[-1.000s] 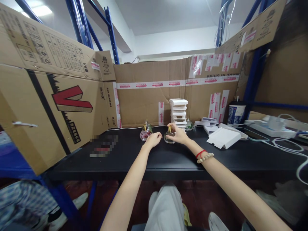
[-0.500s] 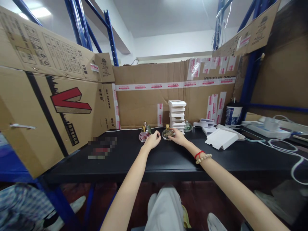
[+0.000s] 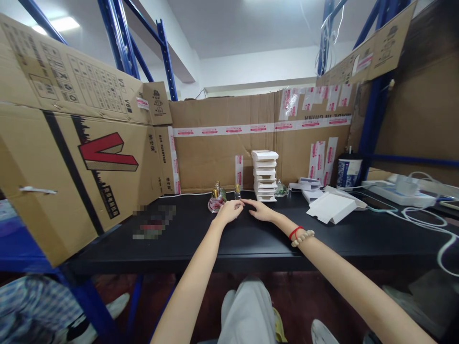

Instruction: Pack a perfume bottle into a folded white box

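Left hand (image 3: 230,211), fingers curled, grip unclear; right hand (image 3: 262,211), fingers spread; gold-capped bottle (image 3: 237,192) just beyond; desk (image 3: 258,241) reaching front edge

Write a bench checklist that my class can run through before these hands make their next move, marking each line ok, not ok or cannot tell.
1. Pink glass bottle with a gold cap upright: ok.
2. Gold-capped glass bottle behind the fingertips in full view: not ok, the hands cover its lower part.
3. Bare left hand free of any object: cannot tell, its curled fingers hide the grip.
4. Bare right hand with the red string bracelet touching that bottle: cannot tell.
5. Stack of white trays standing: ok.
6. Open white cardboard box apart from both hands: ok.
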Demonstrator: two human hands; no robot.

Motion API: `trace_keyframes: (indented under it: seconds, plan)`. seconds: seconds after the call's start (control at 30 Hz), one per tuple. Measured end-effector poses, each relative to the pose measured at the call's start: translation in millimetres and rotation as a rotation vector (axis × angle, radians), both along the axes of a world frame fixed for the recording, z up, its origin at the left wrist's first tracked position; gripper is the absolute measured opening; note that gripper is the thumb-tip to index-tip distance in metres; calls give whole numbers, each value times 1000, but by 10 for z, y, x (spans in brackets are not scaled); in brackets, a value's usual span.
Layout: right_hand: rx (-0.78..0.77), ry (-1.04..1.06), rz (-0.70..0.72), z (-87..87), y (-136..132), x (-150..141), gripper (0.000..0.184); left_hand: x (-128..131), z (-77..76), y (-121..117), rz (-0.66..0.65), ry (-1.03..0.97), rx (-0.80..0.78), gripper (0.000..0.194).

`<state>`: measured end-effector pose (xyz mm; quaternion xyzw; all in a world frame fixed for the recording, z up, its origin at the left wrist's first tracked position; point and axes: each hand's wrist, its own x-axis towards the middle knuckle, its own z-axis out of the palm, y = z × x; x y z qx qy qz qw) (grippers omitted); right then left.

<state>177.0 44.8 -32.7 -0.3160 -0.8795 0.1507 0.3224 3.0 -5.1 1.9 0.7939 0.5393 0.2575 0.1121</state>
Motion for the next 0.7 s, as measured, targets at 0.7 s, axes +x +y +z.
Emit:
trace_keyframes:
  seconds: [0.7]
  plan:
    - [-2,28,-311,181,-152,-8,39,21,-39,104,296,-21,90,41]
